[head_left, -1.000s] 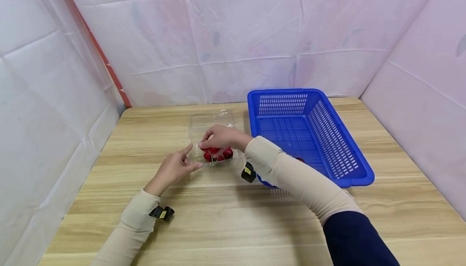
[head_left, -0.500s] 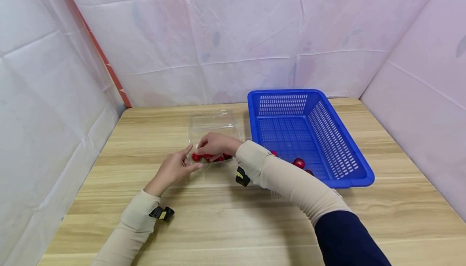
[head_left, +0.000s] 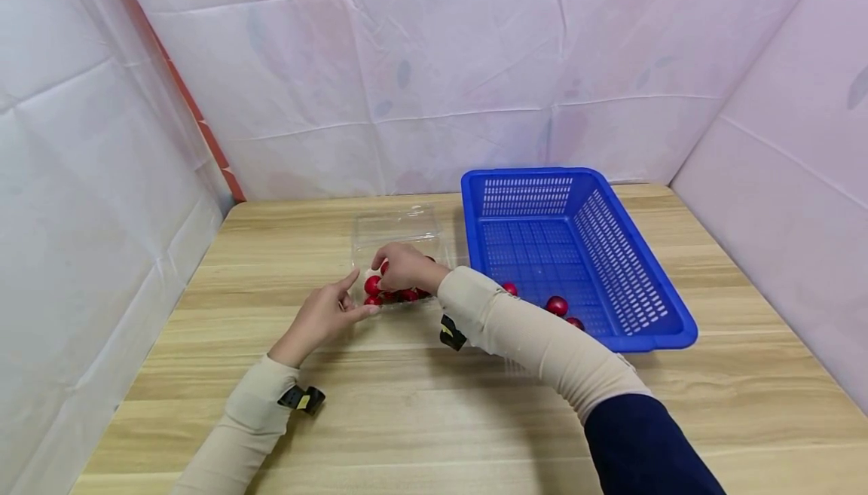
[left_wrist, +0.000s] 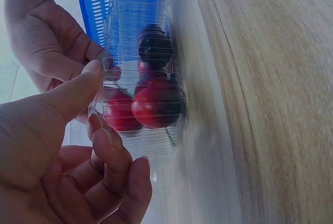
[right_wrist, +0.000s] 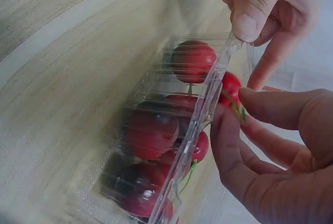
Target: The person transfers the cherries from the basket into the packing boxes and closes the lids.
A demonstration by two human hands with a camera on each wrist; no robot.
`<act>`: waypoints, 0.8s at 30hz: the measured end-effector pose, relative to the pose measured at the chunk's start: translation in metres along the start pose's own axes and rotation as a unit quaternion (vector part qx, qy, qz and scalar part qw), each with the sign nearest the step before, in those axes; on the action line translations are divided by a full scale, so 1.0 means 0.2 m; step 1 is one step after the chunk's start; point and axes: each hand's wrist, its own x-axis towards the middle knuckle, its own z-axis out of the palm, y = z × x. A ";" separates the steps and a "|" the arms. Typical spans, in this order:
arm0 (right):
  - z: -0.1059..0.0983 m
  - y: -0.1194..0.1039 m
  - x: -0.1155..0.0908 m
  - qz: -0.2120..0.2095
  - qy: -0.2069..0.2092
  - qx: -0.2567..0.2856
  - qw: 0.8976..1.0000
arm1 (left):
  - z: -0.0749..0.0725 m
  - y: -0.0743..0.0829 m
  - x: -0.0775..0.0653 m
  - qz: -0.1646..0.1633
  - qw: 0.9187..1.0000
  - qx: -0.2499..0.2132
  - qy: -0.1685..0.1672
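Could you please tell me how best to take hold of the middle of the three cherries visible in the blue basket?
Probably pinch the middle cherry lightly by its round sides, coming from above: the blue basket is open-topped and its walls block a level approach.

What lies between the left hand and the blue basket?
The clear plastic clamshell with cherries and the right hand, as the head view shows.

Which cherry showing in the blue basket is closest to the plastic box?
In the head view, the leftmost cherry in the basket, peeking out above the beige right sleeve. The middle cherry and rightmost cherry lie farther from the plastic box.
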 end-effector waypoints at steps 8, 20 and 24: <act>0.00 -0.01 0.00 -0.039 0.026 -0.038 0.998 | 0.00 0.00 0.00 0.003 1.000 0.004 0.003; -0.02 0.01 -0.02 -0.053 0.042 -0.101 0.993 | 0.00 0.00 -0.01 0.001 1.000 0.000 0.001; -0.03 0.02 -0.02 -0.042 0.030 -0.127 0.991 | 0.00 0.00 0.00 0.001 1.000 0.004 0.002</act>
